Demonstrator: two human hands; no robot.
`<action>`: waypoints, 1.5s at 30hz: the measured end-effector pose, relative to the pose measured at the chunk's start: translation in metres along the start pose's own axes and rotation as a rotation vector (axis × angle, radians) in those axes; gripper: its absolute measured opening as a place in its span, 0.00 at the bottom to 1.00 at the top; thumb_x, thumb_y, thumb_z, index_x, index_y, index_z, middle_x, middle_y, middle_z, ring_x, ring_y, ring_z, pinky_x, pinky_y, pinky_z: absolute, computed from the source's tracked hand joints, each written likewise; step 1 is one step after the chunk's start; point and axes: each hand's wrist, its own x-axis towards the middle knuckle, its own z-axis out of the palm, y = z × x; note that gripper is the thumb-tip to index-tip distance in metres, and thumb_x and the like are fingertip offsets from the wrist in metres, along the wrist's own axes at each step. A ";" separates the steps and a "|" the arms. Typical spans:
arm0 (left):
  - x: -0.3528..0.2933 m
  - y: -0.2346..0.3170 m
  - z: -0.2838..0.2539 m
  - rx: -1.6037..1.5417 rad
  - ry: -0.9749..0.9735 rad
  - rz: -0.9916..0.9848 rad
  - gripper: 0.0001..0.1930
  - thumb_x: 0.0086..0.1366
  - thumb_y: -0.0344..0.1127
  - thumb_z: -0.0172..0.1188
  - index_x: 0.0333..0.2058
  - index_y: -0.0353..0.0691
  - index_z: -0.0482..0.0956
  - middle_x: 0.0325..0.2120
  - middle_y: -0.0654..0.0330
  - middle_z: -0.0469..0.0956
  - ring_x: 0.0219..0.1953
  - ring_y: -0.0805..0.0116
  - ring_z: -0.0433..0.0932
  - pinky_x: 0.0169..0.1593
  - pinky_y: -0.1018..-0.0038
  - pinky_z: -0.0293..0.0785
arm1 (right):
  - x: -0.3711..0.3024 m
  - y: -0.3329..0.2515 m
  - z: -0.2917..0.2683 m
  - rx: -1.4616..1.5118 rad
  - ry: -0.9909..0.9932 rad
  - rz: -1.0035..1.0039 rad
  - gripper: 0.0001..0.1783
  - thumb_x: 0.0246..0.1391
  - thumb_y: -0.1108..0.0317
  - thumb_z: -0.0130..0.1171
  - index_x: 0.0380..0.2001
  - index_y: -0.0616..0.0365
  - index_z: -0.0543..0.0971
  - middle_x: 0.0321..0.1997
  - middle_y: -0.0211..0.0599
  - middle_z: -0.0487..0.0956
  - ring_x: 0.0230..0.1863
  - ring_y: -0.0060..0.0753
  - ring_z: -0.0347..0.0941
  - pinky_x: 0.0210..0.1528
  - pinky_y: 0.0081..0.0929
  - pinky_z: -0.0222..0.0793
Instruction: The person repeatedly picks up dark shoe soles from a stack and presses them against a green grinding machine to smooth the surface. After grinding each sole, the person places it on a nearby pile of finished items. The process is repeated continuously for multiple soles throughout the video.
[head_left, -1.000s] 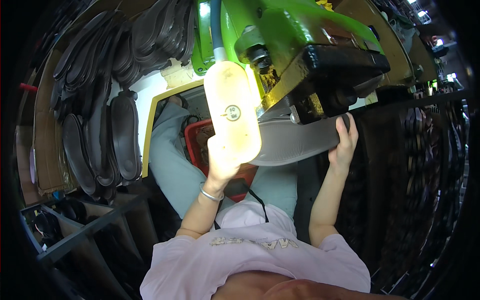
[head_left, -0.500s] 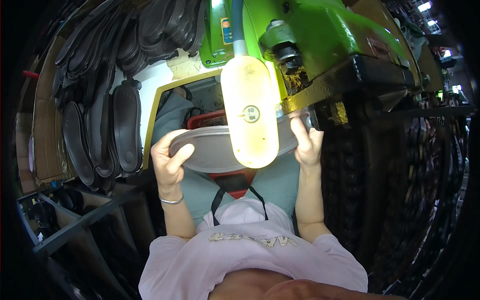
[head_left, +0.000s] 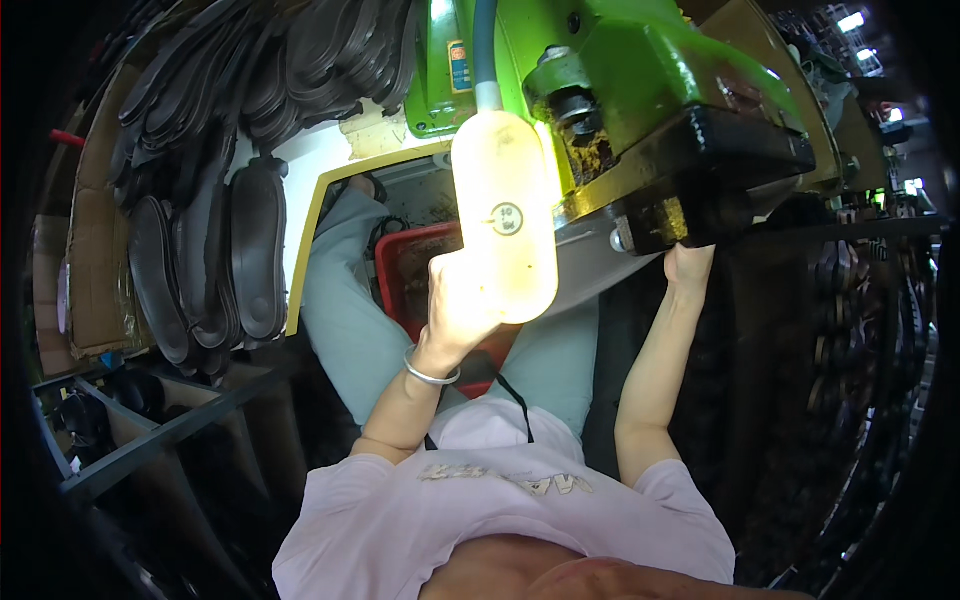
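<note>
The grey sole (head_left: pixel 597 268) lies towards 3 o'clock, partly hidden by the green machine (head_left: pixel 670 70) at 1 o'clock; left hand (head_left: pixel 457 308) and right hand (head_left: pixel 690 266) probably flank it for steadiness, but hidden fingers leave either grip untellable; the lit lamp (head_left: pixel 505 225) at 12 o'clock presumably brightens the work

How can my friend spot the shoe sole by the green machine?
Find the big green machine, then the glowing lamp in front. The grey shoe sole sticks out from behind the lamp, toward the right hand. Unlike the dark soles piled at left, it's alone.
</note>
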 end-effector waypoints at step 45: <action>0.030 -0.034 -0.035 0.175 0.060 0.284 0.18 0.42 0.43 0.66 0.27 0.34 0.77 0.23 0.53 0.77 0.26 0.53 0.77 0.34 0.65 0.71 | -0.065 0.014 0.033 -0.008 -0.087 0.140 0.16 0.55 0.69 0.61 0.43 0.67 0.72 0.39 0.34 0.77 0.40 0.19 0.71 0.46 0.18 0.66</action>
